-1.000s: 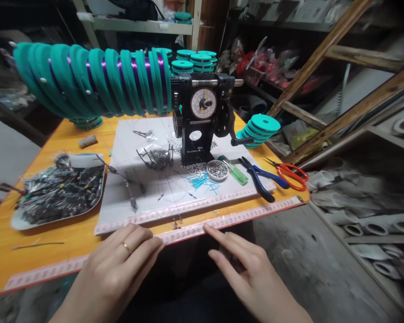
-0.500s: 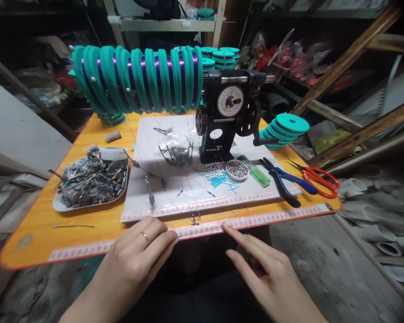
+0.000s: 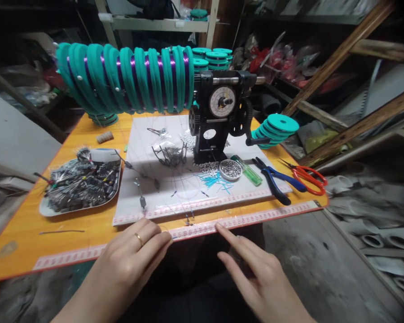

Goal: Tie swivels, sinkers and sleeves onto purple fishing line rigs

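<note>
My left hand (image 3: 131, 255), with a ring on one finger, is closed in a pinch at the table's front edge. Its fingertips press on the measuring tape (image 3: 197, 230) stuck along that edge, where a thin fishing line shows faintly at them. My right hand (image 3: 256, 262) has its index finger stretched out, touching the same tape further right, thumb apart. Small dark knotted pieces (image 3: 190, 220) lie just behind the tape. Fine lines hang from a row of green foam spools (image 3: 148, 78) wound with purple line, mounted on a black hand-cranked winder (image 3: 211, 139).
On the left stands a white tray (image 3: 77, 211) heaped with grey weighted rigs. The white board (image 3: 168, 197) carries a dish of metal bits (image 3: 230, 170), blue strips (image 3: 211, 181) and a green cutter (image 3: 252, 174). Blue-handled pliers (image 3: 278, 184) and red scissors (image 3: 308, 177) lie at right.
The whole view has shifted, so the table and spools sit slightly further left. Both hands keep the same pose on the tape.
</note>
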Motion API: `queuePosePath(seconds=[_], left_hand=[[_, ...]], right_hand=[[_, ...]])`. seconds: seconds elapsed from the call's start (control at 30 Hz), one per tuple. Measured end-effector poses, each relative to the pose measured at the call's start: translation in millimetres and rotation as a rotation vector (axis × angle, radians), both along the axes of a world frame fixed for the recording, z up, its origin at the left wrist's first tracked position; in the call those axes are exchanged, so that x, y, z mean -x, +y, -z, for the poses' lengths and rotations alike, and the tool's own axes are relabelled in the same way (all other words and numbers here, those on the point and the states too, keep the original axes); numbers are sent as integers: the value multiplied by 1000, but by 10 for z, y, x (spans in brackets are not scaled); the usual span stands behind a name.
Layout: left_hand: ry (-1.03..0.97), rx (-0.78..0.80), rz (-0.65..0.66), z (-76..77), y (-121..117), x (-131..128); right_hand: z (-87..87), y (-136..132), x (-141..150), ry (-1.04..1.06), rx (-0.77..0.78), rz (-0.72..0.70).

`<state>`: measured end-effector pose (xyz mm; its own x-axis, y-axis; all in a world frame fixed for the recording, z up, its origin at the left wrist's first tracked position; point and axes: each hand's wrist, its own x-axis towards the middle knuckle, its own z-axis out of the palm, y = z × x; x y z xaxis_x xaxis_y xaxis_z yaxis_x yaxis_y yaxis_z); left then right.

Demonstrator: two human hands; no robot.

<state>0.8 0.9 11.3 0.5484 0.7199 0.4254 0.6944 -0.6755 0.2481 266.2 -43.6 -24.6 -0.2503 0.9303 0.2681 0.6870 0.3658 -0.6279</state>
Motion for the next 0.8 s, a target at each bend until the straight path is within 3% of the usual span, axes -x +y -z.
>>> queuePosePath(seconds=[0.33, 0.8], left_hand=[[-22, 11, 10, -20, 12, -17], [-56, -31, -18, 19, 5, -22]], right_hand=[[-10, 1, -16, 48, 33, 7], [17, -43, 7, 59, -39, 28]])
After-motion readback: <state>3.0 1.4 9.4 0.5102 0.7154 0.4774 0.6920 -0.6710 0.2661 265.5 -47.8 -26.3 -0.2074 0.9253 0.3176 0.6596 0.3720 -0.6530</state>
